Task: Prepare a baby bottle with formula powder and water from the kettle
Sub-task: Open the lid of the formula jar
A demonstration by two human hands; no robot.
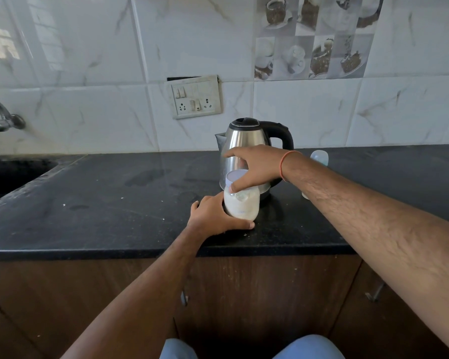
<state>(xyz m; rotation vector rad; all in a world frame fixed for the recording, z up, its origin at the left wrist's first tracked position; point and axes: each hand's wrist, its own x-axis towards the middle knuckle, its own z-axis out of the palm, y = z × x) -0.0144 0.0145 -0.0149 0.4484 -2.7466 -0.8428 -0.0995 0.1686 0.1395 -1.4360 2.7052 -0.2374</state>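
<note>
2 hands hold a milky baby bottle (241, 204): left hand (215, 216) grips its base, right hand (254, 167) grasps its top, before a kettle (246, 141).

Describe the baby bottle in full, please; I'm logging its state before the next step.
The baby bottle is a short, wide, translucent container that looks plastic and is filled with milky white liquid. It stands upright on the black countertop, directly in front of the steel kettle. A pale bluish-white round top sits on its neck. The left hand grips its lower body, thumb along the base. The right hand holds the top from above, its fingers curled over the rim.
</note>
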